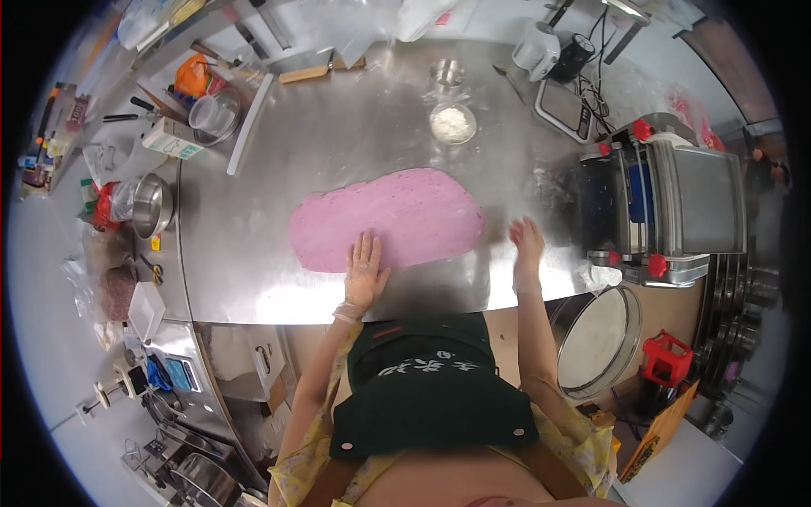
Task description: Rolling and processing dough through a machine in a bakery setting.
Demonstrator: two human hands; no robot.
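Observation:
A large, flattened slab of pink dough point(397, 215) lies across the middle of the steel worktable point(245, 245). My left hand point(365, 270), in a thin clear glove, rests flat with its fingers stretched over the dough's near edge. To the right of the slab, my right hand point(527, 245) hovers by the table with fingers apart and slightly bent, touching no dough. Beyond the dough stands a clear bowl of white flour point(453, 123), with a small metal cup point(448, 73) behind it.
A dough sheeter point(667, 203) with red knobs stands at the right. A kitchen scale point(564, 110) sits at the back right. On the left are a white bar point(250, 125), a steel bowl point(153, 206) and scissors point(152, 270). A large round sieve point(635, 329) is below the table's right edge.

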